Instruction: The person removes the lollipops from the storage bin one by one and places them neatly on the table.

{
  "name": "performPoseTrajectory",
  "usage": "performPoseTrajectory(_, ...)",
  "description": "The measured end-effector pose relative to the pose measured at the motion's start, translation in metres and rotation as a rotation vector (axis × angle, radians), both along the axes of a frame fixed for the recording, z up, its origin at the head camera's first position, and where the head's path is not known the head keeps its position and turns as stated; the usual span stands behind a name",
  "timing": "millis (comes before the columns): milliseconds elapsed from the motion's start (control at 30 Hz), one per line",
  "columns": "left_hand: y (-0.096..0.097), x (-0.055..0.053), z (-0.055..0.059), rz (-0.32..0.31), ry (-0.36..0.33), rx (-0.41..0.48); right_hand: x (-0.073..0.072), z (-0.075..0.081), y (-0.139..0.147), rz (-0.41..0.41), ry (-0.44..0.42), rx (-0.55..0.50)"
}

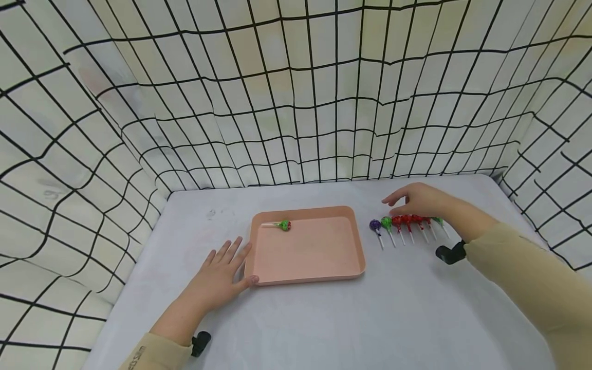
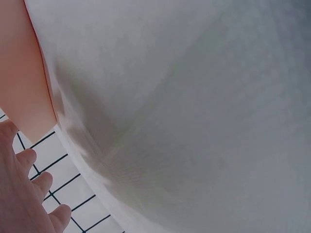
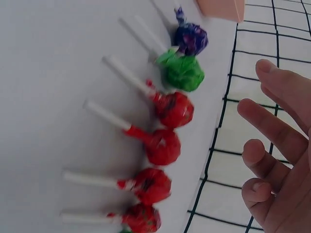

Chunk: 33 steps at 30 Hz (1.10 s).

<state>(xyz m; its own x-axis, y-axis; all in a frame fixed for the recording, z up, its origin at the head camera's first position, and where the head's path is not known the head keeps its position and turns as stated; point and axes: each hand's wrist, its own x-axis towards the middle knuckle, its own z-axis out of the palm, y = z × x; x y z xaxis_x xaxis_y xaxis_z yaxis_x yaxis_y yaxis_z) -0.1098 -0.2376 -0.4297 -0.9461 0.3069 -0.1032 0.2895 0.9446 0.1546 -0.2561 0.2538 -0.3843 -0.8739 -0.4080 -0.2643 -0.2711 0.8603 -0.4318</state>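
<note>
A pink rectangular tray lies on the table, with one green-and-red lollipop in its upper left part. My left hand rests at the tray's left edge, fingers spread, thumb by the near left corner. To the right of the tray is a row of several wrapped lollipops, sticks toward me: a purple lollipop, a green lollipop, then red lollipops, and a green one at the right end. Just above the row hovers my right hand, fingers loosely bent, nothing held; it partly covers the right-hand lollipops.
A white cloth covers the table. Black wire grid panels with pale sheeting stand behind and along both sides. Each wrist carries a small black device.
</note>
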Motion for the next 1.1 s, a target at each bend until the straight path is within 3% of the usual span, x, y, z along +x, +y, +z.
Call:
performPoseTrajectory(400,0.002,0.001,0.000,-0.002,0.016,0.006,-0.007,0.001,-0.043,0.072,0.011,-0.058)
performPoseTrajectory(700,-0.003,-0.003,-0.008,0.008,-0.003,-0.020,-0.012,0.000,-0.071,0.114,0.018,-0.100)
performPoseTrajectory(933,0.001,0.000,0.001,0.012,0.011,0.005,-0.011,0.002,-0.092,0.123,0.003,-0.142)
performPoseTrajectory(1100,0.002,0.000,0.000,0.014,-0.001,-0.009,-0.012,-0.001,-0.102,0.117,-0.022,-0.154)
